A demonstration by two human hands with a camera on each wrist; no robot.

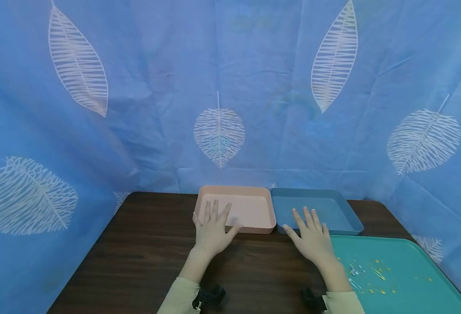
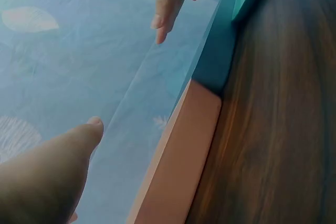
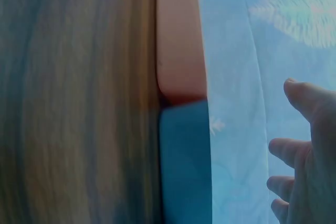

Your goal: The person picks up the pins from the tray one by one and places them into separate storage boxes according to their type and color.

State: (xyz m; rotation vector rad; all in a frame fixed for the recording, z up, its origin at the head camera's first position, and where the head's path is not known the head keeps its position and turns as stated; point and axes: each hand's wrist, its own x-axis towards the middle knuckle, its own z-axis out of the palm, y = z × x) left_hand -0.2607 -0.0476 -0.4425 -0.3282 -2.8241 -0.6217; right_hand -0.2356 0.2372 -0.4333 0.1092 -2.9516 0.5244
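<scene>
My left hand (image 1: 212, 233), fingers spread and straight, is held over the front left part of a pink tray (image 1: 254, 209). Over the front edge of a blue tray (image 1: 332, 213) is my right hand (image 1: 312, 240), its fingers also straight and apart. Neither hand holds anything. In the wrist views both hands appear above the tray rims, apart from them. The two trays stand side by side, and no items show inside them. To the right, a green tray (image 1: 411, 274) carries small metal safety pins (image 1: 357, 268) and tiny yellow pieces (image 1: 379, 274), too small to tell exactly.
A dark wooden table (image 1: 136, 261) bears the trays. Blue cloth (image 1: 156, 87) with white leaf prints hangs behind and at both sides. The green tray lies near the table's right edge, partly behind my right forearm. Dark straps (image 1: 208, 296) sit at both wrists.
</scene>
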